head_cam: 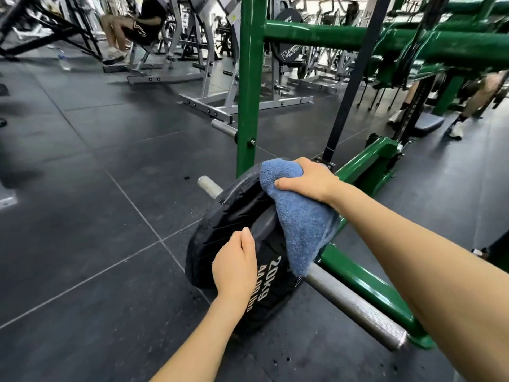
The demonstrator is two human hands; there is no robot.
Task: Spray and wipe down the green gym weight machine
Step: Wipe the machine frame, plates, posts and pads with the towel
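Right hand grips blue towel atop the black weight plate; left hand grips plate's face edge.

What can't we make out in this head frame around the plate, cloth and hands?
Head view only:
- Black weight plate: far face turned away; its top rim is covered by the blue cloth.
- Right hand: fingertips buried in the cloth.
- Left hand: palm side and its grip on the plate hidden by its own back.
- Spray bottle: none visible.
- Green machine frame: cut off by the top and right edges.
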